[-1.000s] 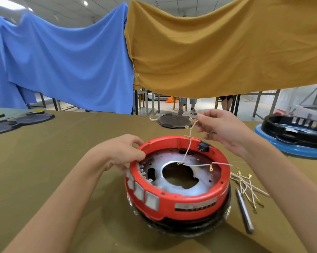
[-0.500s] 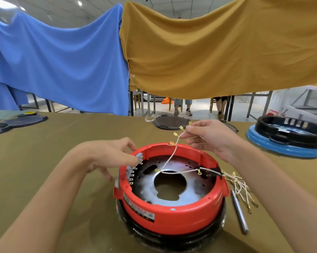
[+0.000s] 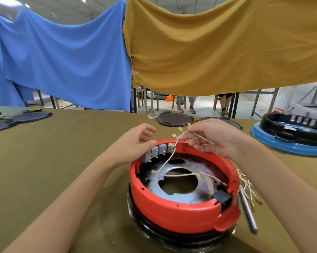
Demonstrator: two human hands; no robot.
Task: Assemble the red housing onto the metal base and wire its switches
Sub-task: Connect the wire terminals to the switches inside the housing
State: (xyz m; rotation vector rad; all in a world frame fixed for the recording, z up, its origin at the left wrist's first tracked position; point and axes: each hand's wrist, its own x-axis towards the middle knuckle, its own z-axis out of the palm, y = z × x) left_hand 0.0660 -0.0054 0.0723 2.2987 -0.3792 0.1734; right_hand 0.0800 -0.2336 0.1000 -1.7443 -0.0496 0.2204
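Observation:
The red ring housing (image 3: 174, 210) sits on the round metal base plate (image 3: 183, 194), atop a black unit on the table. A row of grey switches (image 3: 156, 152) lines its far left inner wall, and a black socket (image 3: 222, 198) sits at its near right. My right hand (image 3: 212, 138) pinches a bundle of white wires (image 3: 169, 157) with brass terminals above the far rim; the wires trail down onto the plate. My left hand (image 3: 135, 143) hovers by the switches with fingers loosely curled, its thumb next to the rim.
Loose spare wires (image 3: 248, 189) and a metal rod tool (image 3: 248, 210) lie right of the housing. A black ring on a blue base (image 3: 289, 143) stands at the far right. Dark round lids (image 3: 174, 119) lie beyond, more (image 3: 26, 117) at far left. Hanging cloths back the table.
The housing has turned, carrying the switches from the left side to the far left and the black socket to the near right. My left hand has followed to the far rim.

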